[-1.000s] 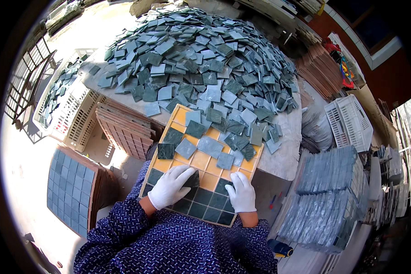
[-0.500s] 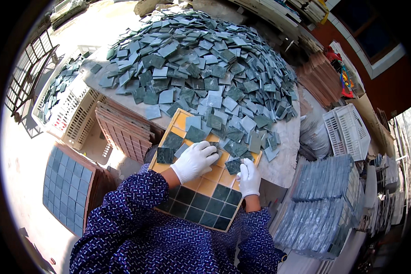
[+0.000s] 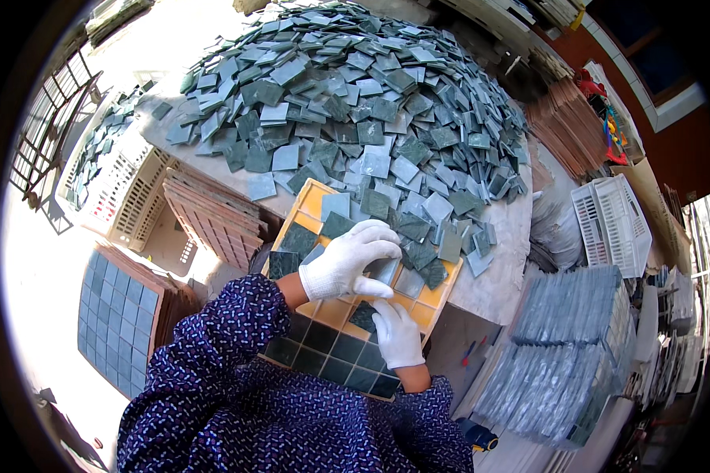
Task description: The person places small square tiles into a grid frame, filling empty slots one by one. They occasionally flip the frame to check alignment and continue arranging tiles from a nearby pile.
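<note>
A yellow gridded tray [image 3: 335,311] lies tilted before me, its near rows filled with dark green square stone tiles [image 3: 320,337]. My right hand [image 3: 400,337], in a white glove, holds a dark green tile [image 3: 362,317] by its right edge in the tray, just above the filled rows. My left hand [image 3: 347,264], also gloved, hovers over the middle of the tray with thumb and fingers apart. Beside its fingers a grey tile [image 3: 383,270] rests on the tray, and a paler tile [image 3: 409,282] lies to the right. Loose tiles [image 3: 298,239] cover the tray's far part.
A large heap of loose green and grey tiles [image 3: 355,87] covers the table [image 3: 481,292] beyond the tray. Stacked brown trays [image 3: 213,217] and a white crate [image 3: 138,189] stand left. Right are wrapped tile stacks [image 3: 568,347] and another white crate [image 3: 611,225].
My right hand has moved left and nearer, bringing a dark tile toward the filled rows. My left hand has shifted slightly right and its thumb has spread.
</note>
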{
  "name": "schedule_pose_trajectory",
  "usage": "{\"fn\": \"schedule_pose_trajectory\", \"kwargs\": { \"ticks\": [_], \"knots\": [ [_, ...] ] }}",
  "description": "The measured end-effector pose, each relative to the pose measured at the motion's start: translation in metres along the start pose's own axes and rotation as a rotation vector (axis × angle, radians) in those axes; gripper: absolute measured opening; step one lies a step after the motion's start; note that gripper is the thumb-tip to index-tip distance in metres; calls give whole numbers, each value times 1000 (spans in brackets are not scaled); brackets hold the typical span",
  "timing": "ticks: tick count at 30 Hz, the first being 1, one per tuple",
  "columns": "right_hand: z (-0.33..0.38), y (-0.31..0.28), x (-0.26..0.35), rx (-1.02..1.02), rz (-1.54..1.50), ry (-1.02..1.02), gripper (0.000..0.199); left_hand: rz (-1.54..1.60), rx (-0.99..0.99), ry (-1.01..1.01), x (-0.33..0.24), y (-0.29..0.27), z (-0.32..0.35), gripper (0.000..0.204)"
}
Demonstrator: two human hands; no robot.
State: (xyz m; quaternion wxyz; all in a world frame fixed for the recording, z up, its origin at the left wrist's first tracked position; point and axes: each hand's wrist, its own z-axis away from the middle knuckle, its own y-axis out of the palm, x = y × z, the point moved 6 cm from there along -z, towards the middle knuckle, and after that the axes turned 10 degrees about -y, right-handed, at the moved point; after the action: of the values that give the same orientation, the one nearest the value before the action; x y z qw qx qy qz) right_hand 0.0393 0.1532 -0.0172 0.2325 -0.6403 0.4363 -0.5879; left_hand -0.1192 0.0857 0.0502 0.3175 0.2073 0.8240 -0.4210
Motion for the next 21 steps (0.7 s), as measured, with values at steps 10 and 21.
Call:
{"fn": "schedule_pose_trajectory", "kwargs": {
  "ticks": [10,21],
  "knots": [
    [20,19,29,76,182,-76,47,1740,89,-967,18,30,121,64],
    [-2,0,51,-18,-163,-154,65,374,193,-818,10,8,106,21]
  ]
}}
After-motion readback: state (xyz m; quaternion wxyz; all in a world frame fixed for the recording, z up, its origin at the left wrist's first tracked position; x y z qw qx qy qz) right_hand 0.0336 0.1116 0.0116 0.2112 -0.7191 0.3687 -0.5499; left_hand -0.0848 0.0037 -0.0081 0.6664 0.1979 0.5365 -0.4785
